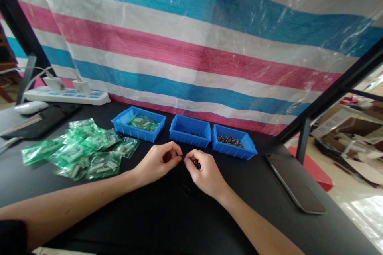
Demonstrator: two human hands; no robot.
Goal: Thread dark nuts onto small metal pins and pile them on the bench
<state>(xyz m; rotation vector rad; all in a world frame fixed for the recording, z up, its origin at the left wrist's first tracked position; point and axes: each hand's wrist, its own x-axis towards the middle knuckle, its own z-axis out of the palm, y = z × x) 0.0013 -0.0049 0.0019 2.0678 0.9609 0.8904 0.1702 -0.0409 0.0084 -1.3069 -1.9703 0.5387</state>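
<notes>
My left hand (160, 162) is pinched closed near the middle of the black table (155, 223), with a tiny dark piece at its fingertips. Close beside it, almost fingertip to fingertip, my right hand (206, 171) is also closed, with small dark metallic parts showing inside its curled fingers. A few thin dark pieces (184, 189) lie on the table below the hands. Beyond the hands stand the middle blue bin (190, 137) with some small dark parts and the right blue bin (235, 150) with more small metallic parts. The left blue bin (139, 130) holds green bags.
Green plastic bags (73, 149) of small parts are piled at the left. A power strip (67, 95), a white mouse (31, 107) and a dark tablet (44, 121) lie behind them. A phone (295, 183) rests at the right. A striped sheet (191, 55) hangs behind.
</notes>
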